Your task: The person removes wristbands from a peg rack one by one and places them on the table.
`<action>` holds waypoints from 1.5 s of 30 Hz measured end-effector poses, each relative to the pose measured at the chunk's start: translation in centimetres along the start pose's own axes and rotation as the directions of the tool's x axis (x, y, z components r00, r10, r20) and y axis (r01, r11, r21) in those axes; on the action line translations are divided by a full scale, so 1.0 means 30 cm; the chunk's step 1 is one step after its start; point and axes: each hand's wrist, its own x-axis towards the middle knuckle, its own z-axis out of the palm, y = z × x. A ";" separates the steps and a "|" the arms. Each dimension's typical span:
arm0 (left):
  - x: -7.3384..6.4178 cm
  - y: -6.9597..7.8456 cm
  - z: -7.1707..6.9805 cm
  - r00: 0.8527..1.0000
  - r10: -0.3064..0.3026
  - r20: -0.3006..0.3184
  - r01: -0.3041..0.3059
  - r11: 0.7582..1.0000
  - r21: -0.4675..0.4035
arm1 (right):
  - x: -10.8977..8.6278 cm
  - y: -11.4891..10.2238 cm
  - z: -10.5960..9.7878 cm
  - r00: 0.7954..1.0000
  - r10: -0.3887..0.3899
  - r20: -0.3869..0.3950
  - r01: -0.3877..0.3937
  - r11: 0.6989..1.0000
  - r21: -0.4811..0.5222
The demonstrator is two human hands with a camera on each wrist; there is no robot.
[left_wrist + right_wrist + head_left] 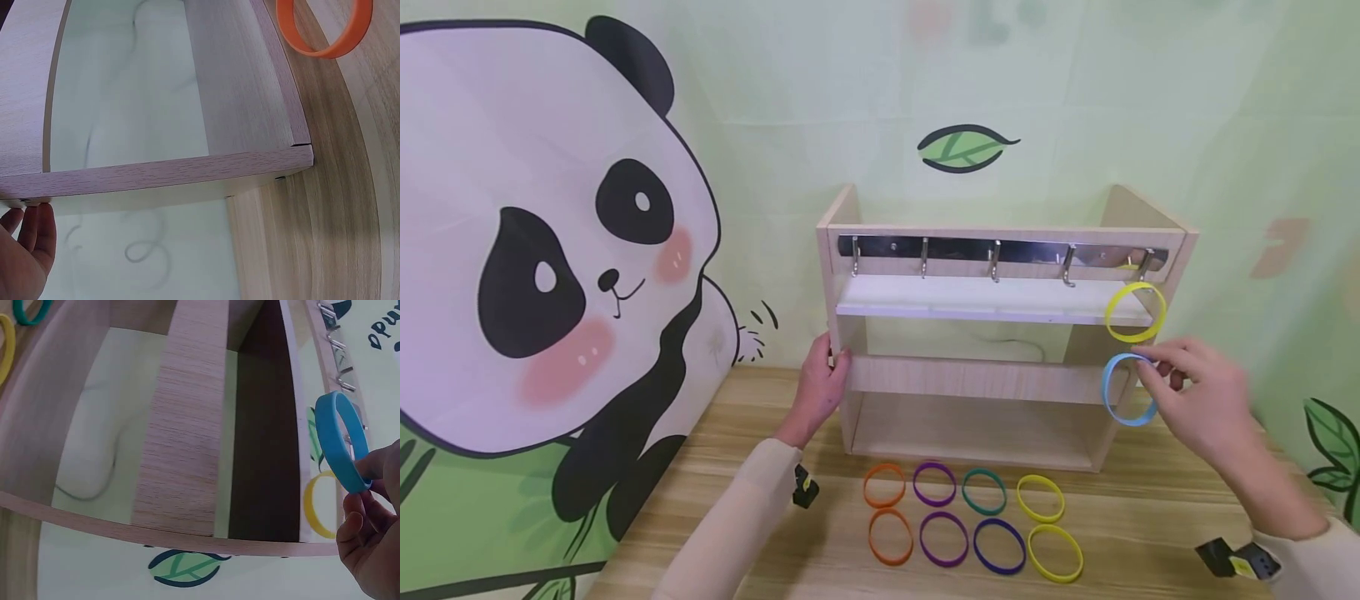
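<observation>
A light wood shelf carries a metal rail with several hooks. My left hand holds its left side panel, thumb at the front edge and fingers against the outer face. A light blue silicone wristband is pinched between the thumb and fingers of my right hand, in front of the shelf's right side. Just above that hand, a yellow wristband hangs from the rightmost hook. In the right wrist view the blue wristband stands near the yellow one.
Two rows of wristbands lie on the wooden table before the shelf: orange, purple, teal, dark blue and yellow. Behind stands a pale green wall cloth with a panda print.
</observation>
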 end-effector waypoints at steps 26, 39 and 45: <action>0.001 -0.003 0.002 1.000 -0.008 0.001 0.008 1.000 0.007 | -0.226 0.059 0.099 0.981 0.073 0.179 -0.080 0.996 0.037; 0.003 -0.007 0.001 1.000 -0.003 -0.003 0.004 1.000 0.018 | -0.335 0.127 0.154 0.942 0.106 0.320 -0.118 0.993 0.016; 0.001 -0.003 0.001 1.000 -0.008 0.002 0.008 1.000 0.012 | -0.376 0.153 0.170 0.911 0.130 0.392 -0.151 0.988 0.023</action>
